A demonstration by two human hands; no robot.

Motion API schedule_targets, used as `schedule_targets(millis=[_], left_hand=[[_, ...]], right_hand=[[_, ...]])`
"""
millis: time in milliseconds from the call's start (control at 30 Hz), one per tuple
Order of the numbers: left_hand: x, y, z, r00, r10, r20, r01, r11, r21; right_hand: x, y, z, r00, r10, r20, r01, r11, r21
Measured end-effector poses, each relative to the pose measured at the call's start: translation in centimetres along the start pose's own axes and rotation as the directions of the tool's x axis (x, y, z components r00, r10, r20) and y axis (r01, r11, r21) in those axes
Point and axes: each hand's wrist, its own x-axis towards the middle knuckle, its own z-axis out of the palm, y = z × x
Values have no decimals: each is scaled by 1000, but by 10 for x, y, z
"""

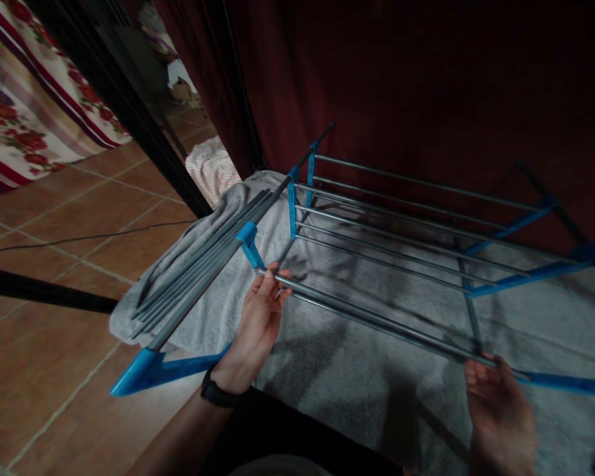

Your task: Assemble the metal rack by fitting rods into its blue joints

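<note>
1. Rack [387, 233] rested on the grey blanket [322, 383], straight ahead of the person; its near edge is spanned by both hands.
2. Right hand [500, 400]: fingers curled closed from below around the near rod [377, 322], close to its right end. Whether that end is seated in the right bracket [570, 383] cannot be told; it is partly covered.
3. Left hand [264, 305]: thumb and fingers pinched on the rod's left end, just beside the left bracket [249, 243]. A second rod runs close alongside; whether it is also touched cannot be told.
4. Step in hand judged to be fitting or adjusting this rod. Both ends are best kept level and lined up with their brackets before any push; if one end is forced first, the other may be pulled out.
5. Fingertips are best kept clear of the joints, where skin could be nipped.
6. Loose rods [201, 271] noted in a bundle on the blanket, left of the rack; best left undisturbed by the left arm.
7. Farther rods, between the rear brackets [292, 210], seen roughly parallel; useful as a guide for alignment. Dark red curtain [401, 86] behind.
</note>
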Motion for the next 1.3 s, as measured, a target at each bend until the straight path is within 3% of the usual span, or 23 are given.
schedule_targets(millis=[267,433,1100,1300], left_hand=[[6,-8,10,1000,26,-8,-26,999,-23],[11,-13,5,1000,13,-2,-13,1000,-21],[25,-22,-11,997,-58,-51,58,998,2],[31,-29,-20,997,-72,-17,72,997,15]], right_hand=[[-4,0,1,999,33,3,-33,999,-7],[-8,-2,7,996,80,-49,-79,997,21],[-1,2,-1,1000,23,11,-23,999,-30],[-2,3,1,1000,21,18,-20,999,-41]])
